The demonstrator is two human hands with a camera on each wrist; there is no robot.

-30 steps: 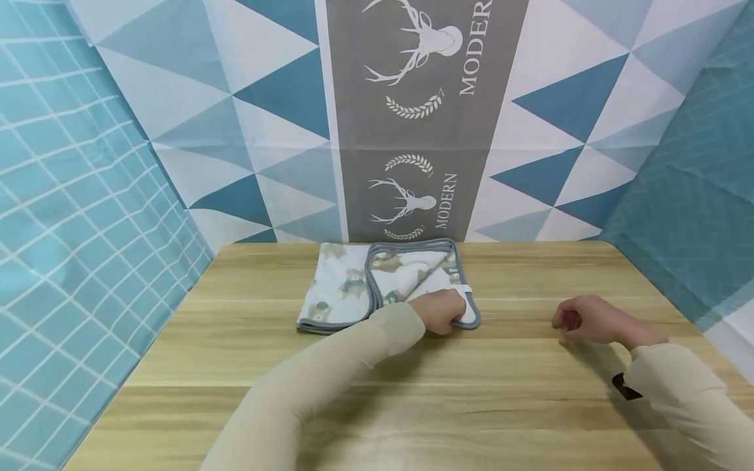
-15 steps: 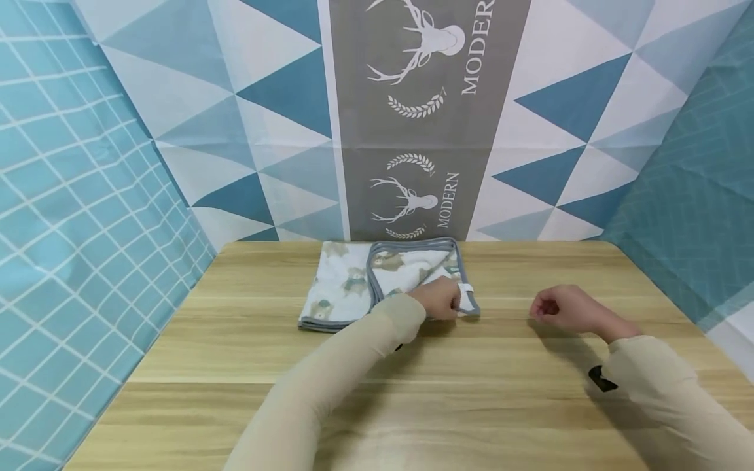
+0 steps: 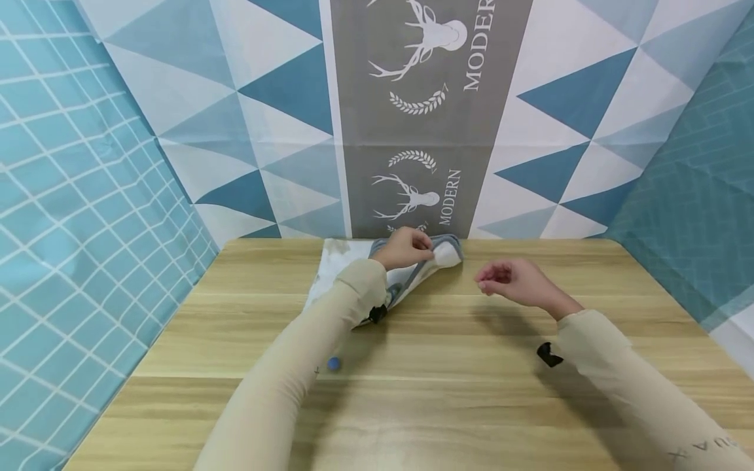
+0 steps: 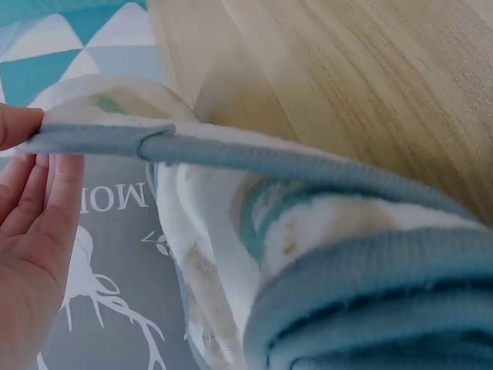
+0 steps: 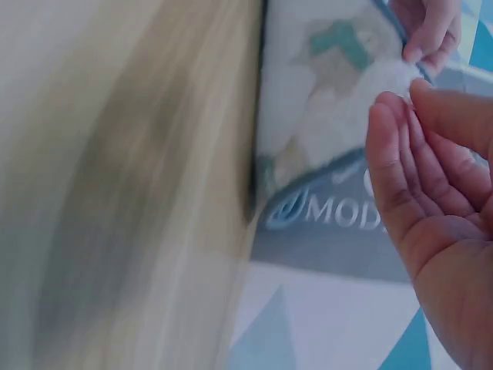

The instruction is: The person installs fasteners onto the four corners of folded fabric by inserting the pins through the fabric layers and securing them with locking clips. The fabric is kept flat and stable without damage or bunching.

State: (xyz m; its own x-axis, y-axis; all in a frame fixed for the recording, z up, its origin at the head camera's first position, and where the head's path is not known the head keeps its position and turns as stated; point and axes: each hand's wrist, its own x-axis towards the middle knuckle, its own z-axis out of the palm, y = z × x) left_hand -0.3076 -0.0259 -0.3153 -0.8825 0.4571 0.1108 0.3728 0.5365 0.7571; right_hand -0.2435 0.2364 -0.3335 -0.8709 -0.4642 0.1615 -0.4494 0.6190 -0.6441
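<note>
A folded white towel (image 3: 338, 265) with a bear print and grey-blue binding lies at the back of the table, partly behind my left arm. My left hand (image 3: 403, 250) pinches its bound edge between thumb and fingers, and that edge is raised in the left wrist view, where layered binding (image 4: 362, 301) shows close to the camera. To the right of the towel, my right hand (image 3: 518, 281) is held above the table, apart from the cloth. In the right wrist view its fingers (image 5: 393, 166) bend loosely toward the thumb with nothing visible between them.
The wooden table (image 3: 448, 399) ends against a patterned backdrop (image 3: 424, 131) just behind the towel. Blue gridded cloth (image 3: 71, 216) hangs at the left, teal cloth (image 3: 695, 196) at the right. A small blue round spot (image 3: 334, 363) shows beside my left sleeve.
My left hand has moved up and away from me, lifting the towel's near right corner and folding it back. My right hand has moved left, closer to the towel.
</note>
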